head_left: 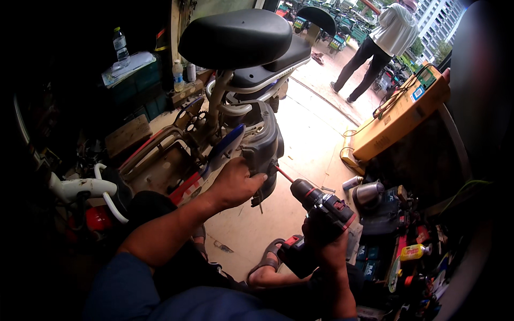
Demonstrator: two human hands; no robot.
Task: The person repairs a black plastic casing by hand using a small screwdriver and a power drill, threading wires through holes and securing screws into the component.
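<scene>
A scooter with a black seat (235, 38) stands before me. My left hand (240, 183) grips the near edge of its black plastic cover (263, 144); the thumb points right and the other fingers are partly hidden behind the edge. In my right hand (324, 243) is a cordless drill (321, 206), its handle wrapped by my fingers. A long red bit (283, 172) runs from the chuck up and left, its tip at the cover's right side. Whether the tip sits in a screw is too small to tell. Dirty open bodywork (160, 166) shows left of the cover.
A yellow-orange box (396, 120) with a cable leans at the right. Below it lie a metal cup (368, 193), a spray can (352, 183) and a yellow bottle (415, 252) among tools. White handlebars (85, 188) are at the left. Outside the doorway a person (393, 37) stands.
</scene>
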